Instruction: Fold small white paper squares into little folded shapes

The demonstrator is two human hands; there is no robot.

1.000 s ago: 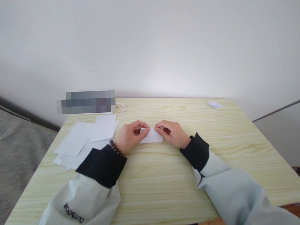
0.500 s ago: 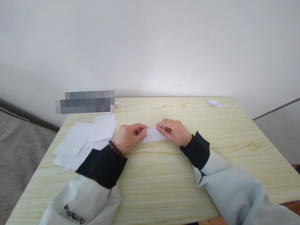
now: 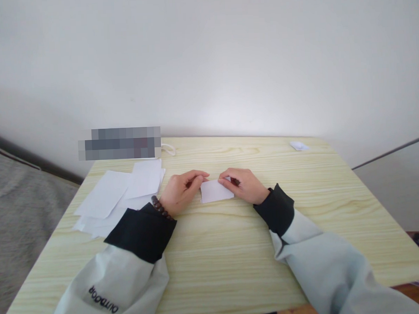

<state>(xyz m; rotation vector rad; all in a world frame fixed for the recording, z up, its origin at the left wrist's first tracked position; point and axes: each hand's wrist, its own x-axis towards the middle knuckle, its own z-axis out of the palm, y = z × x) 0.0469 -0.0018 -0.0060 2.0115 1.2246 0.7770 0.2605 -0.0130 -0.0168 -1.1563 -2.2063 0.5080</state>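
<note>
Well inside tabletop edges (image 3: 364, 192): paper (image 3: 215, 193)

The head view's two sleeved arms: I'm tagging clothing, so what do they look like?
The left pale grey-green fabric sleeve bears dark OUTDOOR lettering and a black fabric cuff; a dark brown round-beaded bracelet shows beyond it. The right pale grey-green fabric sleeve has a matching black cuff, with no lettering or bracelet showing.

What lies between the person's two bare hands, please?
The head view shows a small white rectangular paper between the left hand and the right hand.
</note>
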